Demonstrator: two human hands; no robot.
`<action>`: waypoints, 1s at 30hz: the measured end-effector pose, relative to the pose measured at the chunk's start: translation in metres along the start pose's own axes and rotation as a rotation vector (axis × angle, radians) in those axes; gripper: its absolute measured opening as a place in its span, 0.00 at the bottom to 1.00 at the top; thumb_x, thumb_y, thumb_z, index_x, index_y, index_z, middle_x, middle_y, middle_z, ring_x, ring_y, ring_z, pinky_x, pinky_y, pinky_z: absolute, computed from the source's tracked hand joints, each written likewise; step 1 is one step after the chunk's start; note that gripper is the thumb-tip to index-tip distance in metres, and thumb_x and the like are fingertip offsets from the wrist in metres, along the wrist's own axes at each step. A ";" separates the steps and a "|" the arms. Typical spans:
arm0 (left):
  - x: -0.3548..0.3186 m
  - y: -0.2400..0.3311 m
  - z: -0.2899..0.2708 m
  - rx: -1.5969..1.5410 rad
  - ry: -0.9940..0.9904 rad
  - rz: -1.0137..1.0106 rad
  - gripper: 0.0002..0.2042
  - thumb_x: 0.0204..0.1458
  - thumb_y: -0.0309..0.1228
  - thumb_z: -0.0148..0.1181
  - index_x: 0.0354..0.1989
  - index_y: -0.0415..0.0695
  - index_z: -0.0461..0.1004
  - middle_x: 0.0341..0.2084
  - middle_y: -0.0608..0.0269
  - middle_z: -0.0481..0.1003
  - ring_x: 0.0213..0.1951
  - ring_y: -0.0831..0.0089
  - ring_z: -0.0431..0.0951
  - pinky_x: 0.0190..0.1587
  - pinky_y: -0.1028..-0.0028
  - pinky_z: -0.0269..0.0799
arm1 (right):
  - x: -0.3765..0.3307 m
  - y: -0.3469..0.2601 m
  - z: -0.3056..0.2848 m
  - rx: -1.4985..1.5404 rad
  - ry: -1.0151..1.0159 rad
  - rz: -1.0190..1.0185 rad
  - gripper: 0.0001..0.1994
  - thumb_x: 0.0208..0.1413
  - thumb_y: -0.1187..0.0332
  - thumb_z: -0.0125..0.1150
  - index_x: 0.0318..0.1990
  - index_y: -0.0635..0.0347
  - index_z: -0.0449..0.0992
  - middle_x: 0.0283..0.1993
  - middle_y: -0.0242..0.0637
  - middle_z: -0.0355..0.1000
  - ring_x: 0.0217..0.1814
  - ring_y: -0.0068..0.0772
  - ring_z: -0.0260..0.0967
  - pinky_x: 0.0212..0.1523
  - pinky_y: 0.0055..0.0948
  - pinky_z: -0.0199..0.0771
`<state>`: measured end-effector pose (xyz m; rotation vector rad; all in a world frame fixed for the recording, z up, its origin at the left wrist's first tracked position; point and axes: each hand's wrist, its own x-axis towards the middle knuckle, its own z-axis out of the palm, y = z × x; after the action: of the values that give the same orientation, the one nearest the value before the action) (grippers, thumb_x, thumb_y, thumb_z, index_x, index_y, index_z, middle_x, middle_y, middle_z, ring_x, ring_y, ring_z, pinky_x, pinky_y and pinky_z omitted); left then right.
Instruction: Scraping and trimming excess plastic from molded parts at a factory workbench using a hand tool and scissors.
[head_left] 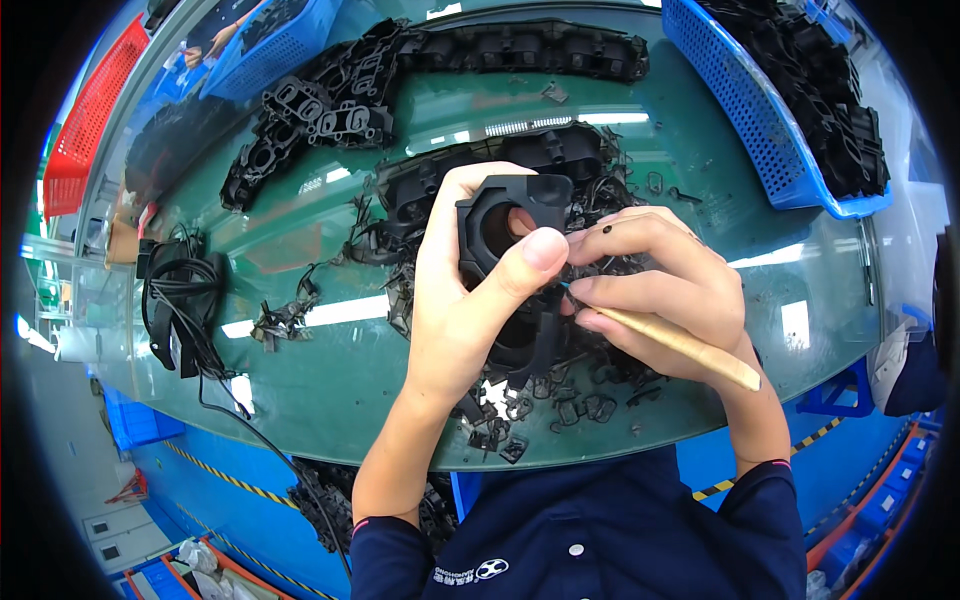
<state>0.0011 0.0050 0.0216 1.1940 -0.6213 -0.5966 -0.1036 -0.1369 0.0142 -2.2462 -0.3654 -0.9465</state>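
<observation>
Over the middle of the table, my left hand (455,290) is closed round a black molded plastic part (478,225) with a wide round opening, its thumb pressed along the near side. My right hand (665,290) comes in from the right and grips a slim tool with a tan, wrapped-looking handle (690,345), much like a pen. The tool's tip, bluish at the end, is against or close to the part's right side; my fingers partly hide it. Under both hands lie black plastic scraps (585,400) and another long black molded part (500,165).
Long black molded parts (520,52) lie across the back of the green table (330,390). A blue basket (745,110) of black parts stands at right, another blue basket (270,50) at back left. A coiled black cable (185,290) lies at left. Another person's hands (215,45) show far left.
</observation>
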 end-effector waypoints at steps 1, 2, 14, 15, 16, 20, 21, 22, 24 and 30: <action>0.000 0.000 0.000 0.019 -0.008 0.008 0.21 0.46 0.35 0.64 0.45 0.41 0.65 0.29 0.67 0.68 0.33 0.82 0.68 0.38 0.81 0.66 | 0.000 0.000 0.000 0.002 0.003 -0.004 0.12 0.33 0.73 0.70 0.29 0.59 0.77 0.36 0.38 0.73 0.34 0.38 0.71 0.37 0.31 0.71; 0.000 0.000 0.000 0.036 -0.009 0.020 0.21 0.46 0.35 0.64 0.45 0.41 0.65 0.29 0.68 0.68 0.33 0.82 0.68 0.38 0.81 0.66 | 0.000 0.001 0.001 0.004 0.006 -0.008 0.12 0.32 0.73 0.70 0.29 0.59 0.77 0.36 0.38 0.73 0.34 0.38 0.71 0.36 0.31 0.71; 0.000 0.000 0.001 0.171 -0.019 0.087 0.20 0.45 0.34 0.66 0.44 0.41 0.65 0.32 0.68 0.68 0.36 0.82 0.66 0.41 0.80 0.64 | 0.002 0.000 0.001 -0.075 -0.021 -0.073 0.11 0.33 0.74 0.66 0.29 0.62 0.76 0.34 0.38 0.70 0.35 0.38 0.70 0.36 0.32 0.70; 0.000 -0.001 0.001 0.193 -0.020 0.100 0.20 0.45 0.34 0.65 0.44 0.41 0.65 0.32 0.68 0.68 0.36 0.82 0.66 0.42 0.80 0.64 | 0.001 0.001 0.002 -0.086 -0.023 -0.078 0.10 0.34 0.74 0.65 0.29 0.63 0.76 0.34 0.39 0.70 0.35 0.38 0.70 0.36 0.32 0.70; 0.000 -0.002 0.000 0.216 -0.021 0.113 0.20 0.45 0.35 0.65 0.44 0.41 0.65 0.32 0.68 0.68 0.36 0.82 0.66 0.42 0.80 0.64 | 0.000 0.002 0.003 -0.096 -0.025 -0.084 0.10 0.34 0.74 0.65 0.29 0.63 0.76 0.33 0.39 0.70 0.35 0.38 0.70 0.36 0.33 0.70; 0.002 -0.004 0.000 0.258 -0.033 0.086 0.20 0.46 0.35 0.65 0.43 0.41 0.65 0.31 0.68 0.69 0.36 0.81 0.66 0.41 0.80 0.65 | -0.001 0.007 0.006 -0.142 -0.028 -0.132 0.10 0.34 0.74 0.64 0.29 0.64 0.75 0.33 0.39 0.69 0.34 0.38 0.69 0.37 0.34 0.71; 0.002 -0.003 0.000 0.258 -0.034 0.066 0.20 0.46 0.35 0.65 0.43 0.41 0.65 0.31 0.68 0.69 0.36 0.81 0.66 0.41 0.79 0.65 | -0.002 0.008 0.007 -0.156 -0.026 -0.147 0.10 0.34 0.74 0.64 0.29 0.64 0.75 0.33 0.39 0.69 0.34 0.38 0.69 0.37 0.34 0.71; 0.001 -0.002 0.000 0.258 -0.035 0.046 0.20 0.46 0.35 0.66 0.43 0.41 0.65 0.31 0.67 0.69 0.36 0.81 0.66 0.41 0.79 0.65 | -0.003 0.009 0.009 -0.170 -0.025 -0.163 0.09 0.34 0.74 0.64 0.28 0.64 0.75 0.32 0.39 0.69 0.34 0.38 0.69 0.37 0.35 0.71; 0.001 -0.003 0.000 0.293 -0.022 0.073 0.20 0.46 0.35 0.65 0.43 0.41 0.65 0.30 0.68 0.69 0.35 0.82 0.67 0.40 0.80 0.65 | -0.004 0.010 0.010 -0.204 -0.021 -0.184 0.09 0.35 0.75 0.63 0.28 0.64 0.74 0.32 0.39 0.69 0.34 0.38 0.69 0.37 0.36 0.72; 0.001 -0.004 0.002 0.146 0.014 0.004 0.17 0.48 0.34 0.64 0.42 0.40 0.65 0.27 0.69 0.70 0.31 0.84 0.68 0.37 0.83 0.65 | -0.010 0.008 0.015 -0.398 0.022 -0.323 0.06 0.36 0.74 0.60 0.26 0.63 0.74 0.33 0.37 0.70 0.34 0.33 0.70 0.41 0.34 0.75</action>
<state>0.0001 0.0020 0.0187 1.3320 -0.6645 -0.5462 -0.0988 -0.1330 -0.0040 -2.5795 -0.5865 -1.3050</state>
